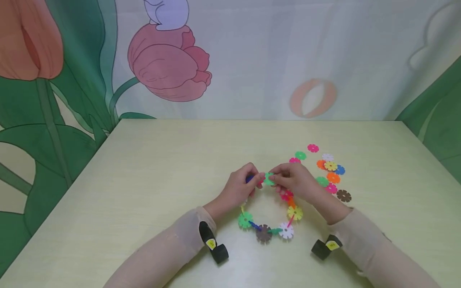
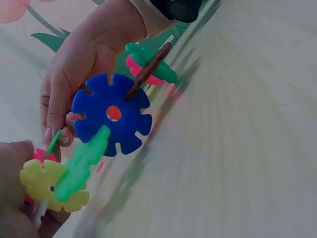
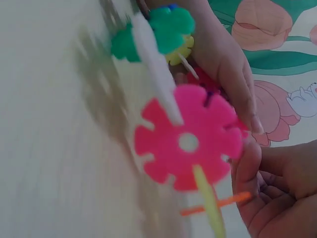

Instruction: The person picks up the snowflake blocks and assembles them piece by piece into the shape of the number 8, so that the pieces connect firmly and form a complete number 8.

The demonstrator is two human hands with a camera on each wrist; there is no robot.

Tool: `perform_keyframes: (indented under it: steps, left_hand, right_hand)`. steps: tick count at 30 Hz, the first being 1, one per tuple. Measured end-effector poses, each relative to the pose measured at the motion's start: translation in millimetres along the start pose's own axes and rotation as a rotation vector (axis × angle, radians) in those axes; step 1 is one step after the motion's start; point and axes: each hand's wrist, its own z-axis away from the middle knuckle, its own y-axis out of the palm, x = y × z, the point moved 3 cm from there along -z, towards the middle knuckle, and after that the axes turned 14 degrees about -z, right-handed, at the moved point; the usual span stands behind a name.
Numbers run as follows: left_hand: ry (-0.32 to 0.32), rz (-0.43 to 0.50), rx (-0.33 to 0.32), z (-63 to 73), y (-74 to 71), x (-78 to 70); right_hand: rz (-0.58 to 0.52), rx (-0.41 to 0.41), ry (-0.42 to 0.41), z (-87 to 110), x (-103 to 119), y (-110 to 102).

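Head view, left hand (image 1: 238,182) and right hand (image 1: 297,181) pinching disc chain (image 1: 264,235), loose discs (image 1: 333,177) just beyond, flowered backdrop (image 1: 245,60) behind table (image 1: 162,168)

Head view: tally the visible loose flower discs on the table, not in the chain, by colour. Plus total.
Pink discs: 3
Green discs: 2
Orange discs: 2
White disc: 1
Yellow disc: 1
Blue disc: 1
Brown disc: 1
Total: 11
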Motion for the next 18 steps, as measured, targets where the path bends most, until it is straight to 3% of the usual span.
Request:
perform_keyframes:
  steps: [5, 12, 18]
  left_hand:
    - [0.008, -0.019, 0.008, 0.3, 0.9, 0.4]
    - [-0.012, 0.013, 0.039, -0.8, 0.5, -0.4]
    - [0.03, -0.062, 0.055, -1.2, 0.0, -2.4]
  right_hand:
    - [-0.019, -0.006, 0.0, 1.0, 0.7, 4.0]
    - [0.036, -0.042, -0.048, -2.2, -0.5, -0.1]
    - [0.06, -0.081, -0.033, -4.3, -4.7, -3.8]
